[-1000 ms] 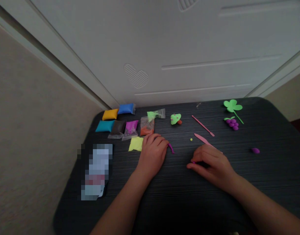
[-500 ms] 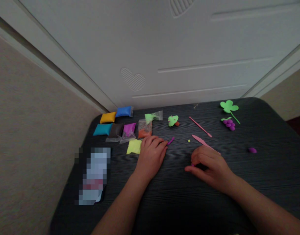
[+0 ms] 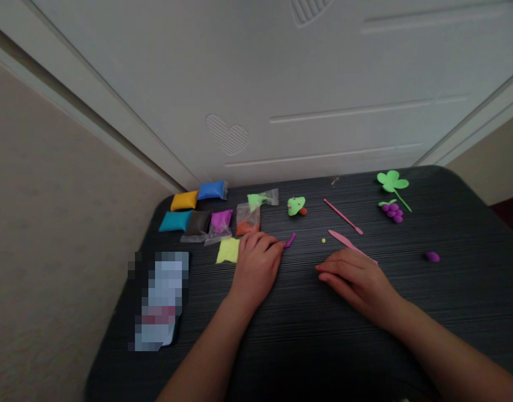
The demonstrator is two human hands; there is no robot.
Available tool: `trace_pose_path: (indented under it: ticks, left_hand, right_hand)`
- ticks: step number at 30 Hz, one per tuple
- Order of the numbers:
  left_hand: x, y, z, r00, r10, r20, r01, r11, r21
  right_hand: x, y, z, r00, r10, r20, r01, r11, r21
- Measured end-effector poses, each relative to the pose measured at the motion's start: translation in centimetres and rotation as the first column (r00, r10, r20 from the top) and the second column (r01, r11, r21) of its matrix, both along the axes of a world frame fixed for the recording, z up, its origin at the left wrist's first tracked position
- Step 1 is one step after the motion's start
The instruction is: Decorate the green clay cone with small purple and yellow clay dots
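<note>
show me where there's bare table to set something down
Bare tabletop lies between the left hand and right hand, nearer than the purple strip; also between the right forearm and purple lump. The far left corner is crowded with packets.

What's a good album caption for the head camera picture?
Left hand touching a bent purple strip, right hand near a pink knife, over a dark table.

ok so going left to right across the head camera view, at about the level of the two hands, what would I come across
Pixelated phone-like device → flat yellow piece → left hand → curved purple strip → right hand → purple oval piece.
</note>
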State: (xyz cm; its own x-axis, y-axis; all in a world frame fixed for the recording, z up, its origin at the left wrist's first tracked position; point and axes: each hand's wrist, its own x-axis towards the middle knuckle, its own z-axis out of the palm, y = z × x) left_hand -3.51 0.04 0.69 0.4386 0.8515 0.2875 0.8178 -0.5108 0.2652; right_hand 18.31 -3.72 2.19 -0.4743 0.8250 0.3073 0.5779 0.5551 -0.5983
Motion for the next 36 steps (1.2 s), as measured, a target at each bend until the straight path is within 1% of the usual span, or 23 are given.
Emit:
trace_pose_path:
  ticks: [5,11,17,21,36]
  left_hand:
    - [-0.1,0.0,0.0,1.000,-0.001,-0.004,0.001,1.000,0.003]
    - [-0.2,0.1,-0.1,1.000,0.004,-0.003,-0.004,1.000,0.016]
    - [-0.1,0.2,-0.3,1.000,-0.001,0.002,0.001,1.000,0.014]
    - [-0.1,0.1,-0.2,1.000,0.000,0.005,0.000,1.000,0.003]
    - [0.3,-0.1,-0.2,1.000,0.019,0.024,-0.019,1.000,-0.025]
  right_hand:
    - [-0.1,0.1,0.2,0.999,-0.002,0.032,0.003,0.999,-0.034]
    - [-0.3,0.1,-0.6,0.995,0.012,0.097,-0.005,0.998,-0.065]
    - [-0.7,0.5,-1.5,0.981,0.075,0.182,-0.057,0.993,-0.105]
    - [-0.9,0.7,-1.8,0.974,0.090,0.207,-0.066,0.990,-0.122]
    - [-0.3,0.8,-0.9,0.965,0.131,0.228,-0.092,0.980,-0.174]
